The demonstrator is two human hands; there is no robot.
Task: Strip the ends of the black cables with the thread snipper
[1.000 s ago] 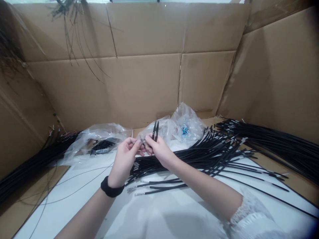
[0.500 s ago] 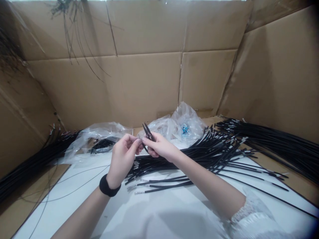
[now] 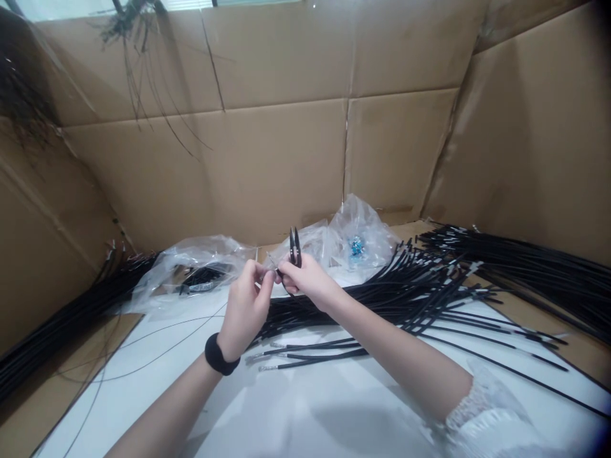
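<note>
My left hand [image 3: 249, 305] is closed, thumb and forefinger pinched on a thin wire. From near that hand a fine dark wire [image 3: 167, 326] trails down to the left. My right hand [image 3: 308, 281] wraps round a pair of pliers [image 3: 295, 245], whose dark, slim jaws point up and stand slightly apart. Its thumb and fingertip meet the left fingertips, where a short wire end sticks up; the fingers hide how it is held. Behind and below both hands lies a pile of black cables [image 3: 382, 302] with stripped, silvery ends.
Clear plastic bags stand at the back, one with blue small parts [image 3: 356, 247], another [image 3: 191, 254] with black pieces. More black cable bundles lie at the right [image 3: 539, 267] and left [image 3: 71, 318]. Cardboard walls [image 3: 277, 165] enclose the white work surface [image 3: 267, 413]; wire scraps hang top left.
The pliers have turned more upright and shifted slightly right in my right hand. My left hand has moved a little to the right. The view has tilted slightly.
</note>
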